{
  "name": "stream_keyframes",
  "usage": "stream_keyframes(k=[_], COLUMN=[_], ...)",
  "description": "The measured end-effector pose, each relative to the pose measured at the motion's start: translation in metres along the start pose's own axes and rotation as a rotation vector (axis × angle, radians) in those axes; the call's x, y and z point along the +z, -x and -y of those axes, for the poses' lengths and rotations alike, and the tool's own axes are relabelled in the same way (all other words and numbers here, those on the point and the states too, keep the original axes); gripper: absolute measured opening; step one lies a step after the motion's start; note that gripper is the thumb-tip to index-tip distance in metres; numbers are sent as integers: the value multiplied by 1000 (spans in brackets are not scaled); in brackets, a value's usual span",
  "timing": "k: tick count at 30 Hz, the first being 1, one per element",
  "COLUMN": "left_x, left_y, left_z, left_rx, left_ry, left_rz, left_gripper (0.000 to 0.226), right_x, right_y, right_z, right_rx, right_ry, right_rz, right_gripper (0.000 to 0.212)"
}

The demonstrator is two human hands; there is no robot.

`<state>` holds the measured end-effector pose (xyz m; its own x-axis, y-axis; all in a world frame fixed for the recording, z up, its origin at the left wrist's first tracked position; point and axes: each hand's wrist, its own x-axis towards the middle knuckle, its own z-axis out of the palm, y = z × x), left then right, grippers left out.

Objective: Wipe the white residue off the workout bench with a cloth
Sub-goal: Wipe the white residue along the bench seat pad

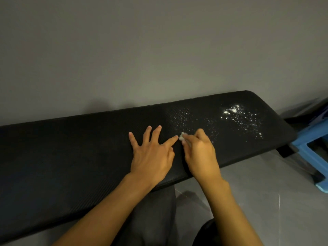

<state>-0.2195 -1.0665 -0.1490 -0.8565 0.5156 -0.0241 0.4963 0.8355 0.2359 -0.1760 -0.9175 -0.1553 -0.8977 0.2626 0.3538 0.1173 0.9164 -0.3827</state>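
Note:
A long black padded workout bench (71, 148) runs from lower left to upper right against a grey wall. White residue (236, 114) is scattered over its right part, thickest near the far right end, with finer specks (184, 119) nearer the middle. My left hand (152, 153) lies flat on the pad with fingers spread. Its index fingertip reaches toward a small white wad (182, 136). My right hand (200, 153) pinches that wad with curled fingers, right at the near edge of the specks. Whether the wad is cloth or tissue I cannot tell.
A blue plastic stool (316, 150) stands on the grey tiled floor (266, 192) just past the bench's right end. The wall (159, 50) rises directly behind the bench. My dark-clothed knees (154, 219) sit below the bench's front edge.

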Motion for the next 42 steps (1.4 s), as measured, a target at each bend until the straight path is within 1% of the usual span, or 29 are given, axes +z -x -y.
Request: stream_keyframes(k=[2,4,6,9,12,15,17,19,21,23,26,28,30,34,37,39,42], left_x=[6,9,9,8,9,12,13,14,14,14,16,17,17,10,7,8,9], left_y=[-1,-1,0,0,0,0,0,-1,-1,-1,-3,-5,-6,-6,-7,-9,-9], left_z=[1,2,2,1,3,5,5,6,6,7,7,6,6,3,1,2,2], left_rx=[3,3,1,2,6,15,13,3,-20,-51,-50,-43,-36,-32,-38,-30,-32], left_ry=[-11,-13,-2,3,22,54,69,68,48,29,21,6,-13,-36,-35,-37,-27], left_rz=[-20,-45,-61,-62,-74,-100,-123,-130,-127,-130,-121,-113,-99,-56,-33,-26,-47], left_gripper=[49,49,49,49,49,49,49,50,53,56,54,54,56,57,56,55,54], right_x=[-11,-16,-8,7,10,-5,-10,1,16,24,17,4,0,21,32,28,11], right_y=[24,33,17,-19,-21,8,13,-9,-38,-53,-35,-15,-13,-57,-80,-72,-36], right_z=[3,-2,-9,-5,5,4,1,-1,4,10,9,6,2,6,11,12,13], right_rx=[-32,-11,34,93,37,-29,-1,45,76,43,-27,-12,23,38,61,38,6], right_ry=[-53,-80,-46,43,42,-28,-56,-30,-12,-31,-70,-75,-80,-49,-52,-53,-79], right_rz=[5,5,-30,-52,-6,36,40,11,-7,17,76,75,69,41,53,85,110], right_gripper=[24,24,20,22,21,22,22,21,23,25,28,26,24,26,24,26,29])
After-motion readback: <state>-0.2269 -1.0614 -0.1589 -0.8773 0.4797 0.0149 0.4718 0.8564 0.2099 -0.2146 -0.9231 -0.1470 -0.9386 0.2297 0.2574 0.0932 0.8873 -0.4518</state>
